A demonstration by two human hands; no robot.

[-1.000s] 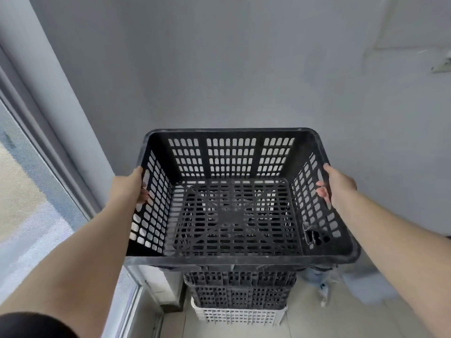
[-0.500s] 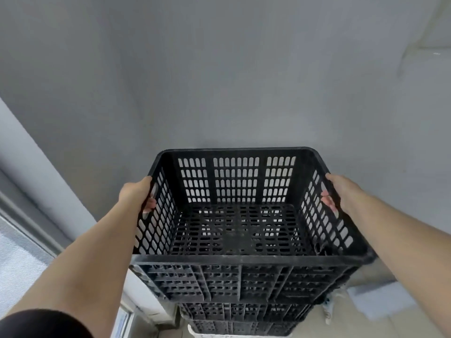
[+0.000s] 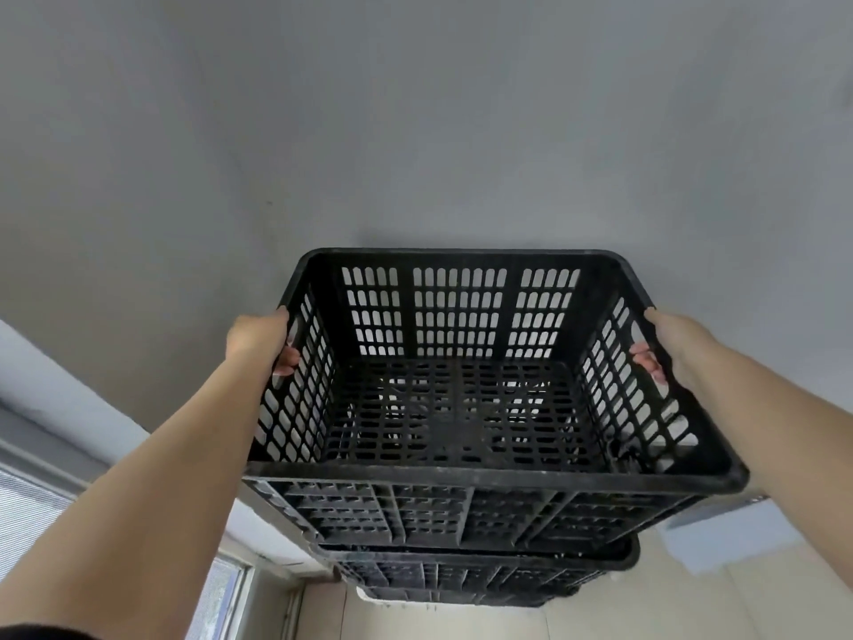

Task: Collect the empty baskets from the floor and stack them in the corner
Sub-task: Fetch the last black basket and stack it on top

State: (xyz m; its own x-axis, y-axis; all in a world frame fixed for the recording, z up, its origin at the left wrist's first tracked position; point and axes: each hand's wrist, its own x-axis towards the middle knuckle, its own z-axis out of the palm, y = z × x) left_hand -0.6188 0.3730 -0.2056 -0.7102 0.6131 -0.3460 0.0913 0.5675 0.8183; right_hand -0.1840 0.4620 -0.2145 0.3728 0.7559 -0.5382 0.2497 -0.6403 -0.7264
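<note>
I hold an empty black slotted plastic basket (image 3: 461,311) out in front of me, close to the grey wall. My left hand (image 3: 258,337) grips its left side handle and my right hand (image 3: 676,346) grips its right side handle, fingers hooked through the slots. Directly under it sits a stack of black baskets (image 3: 480,570) in the corner. The held basket hangs just above the stack's top rim; whether it touches is unclear. The lowest part of the stack is hidden.
The grey wall (image 3: 415,131) stands right behind the baskets. A window frame (image 3: 41,436) runs along the left. A pale flat object (image 3: 734,538) lies on the tiled floor at the right of the stack.
The basket has gone forward and down over the stack, closing the gap. My view has tilted up, and the white basket at the stack's bottom has dropped out of sight.
</note>
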